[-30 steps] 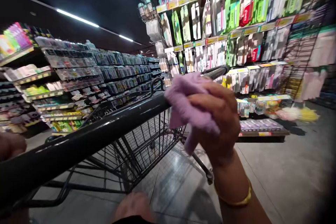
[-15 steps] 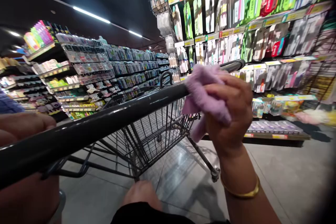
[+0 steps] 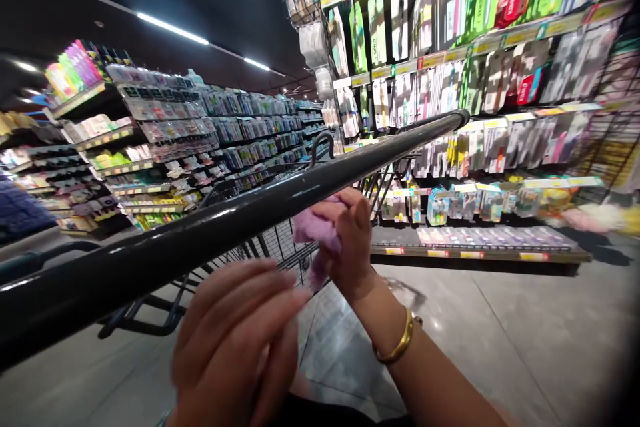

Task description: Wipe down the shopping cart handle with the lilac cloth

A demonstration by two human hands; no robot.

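A crumpled purple cloth (image 3: 316,232) is bunched in my right hand (image 3: 353,237), which is closed around it just below the cart's dark handlebar (image 3: 240,213). Part of the cloth hangs beneath the fingers. A gold bangle (image 3: 397,340) circles the right wrist. My left hand (image 3: 237,340) is off the bar, in front of and below it, with slightly bent fingers reaching toward the cloth and a small gap between them and the cloth. Nothing shows in the left hand. The shopping cart's wire basket (image 3: 280,243) is partly hidden behind the handlebar and hands.
On the right stands a shelf unit (image 3: 480,250) hung with packaged toothbrushes. Several more stocked shelves (image 3: 170,120) line the left and run into the distance. Grey tiled floor (image 3: 475,340) lies under the cart. A blue textured thing (image 3: 20,210) is at the left edge.
My right hand, with the purple cloth, has left the handlebar's top and moved down and left below it. My left hand has come off the bar's left end toward the cloth.
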